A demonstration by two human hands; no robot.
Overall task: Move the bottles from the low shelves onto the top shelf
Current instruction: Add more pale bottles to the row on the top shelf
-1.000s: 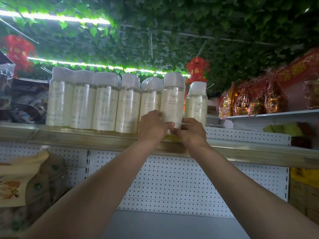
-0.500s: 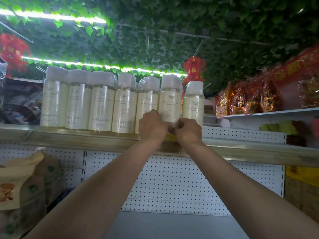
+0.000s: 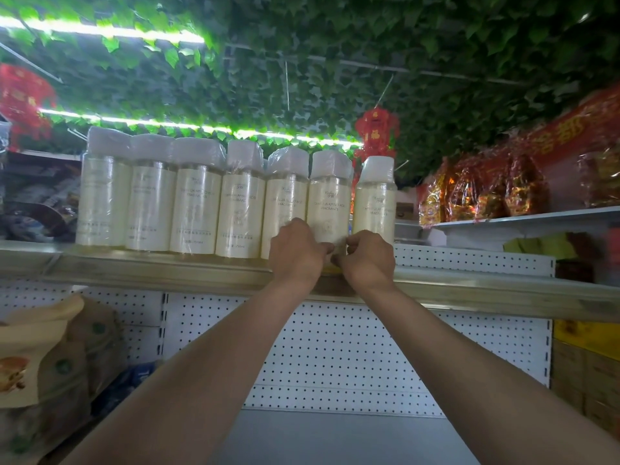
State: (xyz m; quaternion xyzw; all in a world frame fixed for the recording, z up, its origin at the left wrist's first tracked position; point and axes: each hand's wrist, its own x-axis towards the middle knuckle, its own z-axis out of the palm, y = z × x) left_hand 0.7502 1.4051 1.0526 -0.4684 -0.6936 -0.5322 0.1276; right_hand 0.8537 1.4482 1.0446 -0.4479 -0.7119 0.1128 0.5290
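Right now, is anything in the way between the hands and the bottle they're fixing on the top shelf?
No. Both hands are already at the foot of that bottle: the left hand and the right hand meet there. It stands on the top shelf already, between two other bottles, so nothing visible blocks it.

Overhead, a ceiling of green ivy leaves (image 3: 385, 62) hangs thick, crossed by two bright light strips (image 3: 100, 28) that tint the nearby foliage lime. Red paper lanterns (image 3: 377, 132) dangle among the leaves — one at centre, another at far left. Below, white pegboard panels (image 3: 335, 357) back the shelving. To the right, a grey metal shelf (image 3: 523, 218) carries red-and-gold wrapped packages (image 3: 483, 193) beneath a red banner (image 3: 577, 129); brown paper bags (image 3: 50, 370) stand at lower left.
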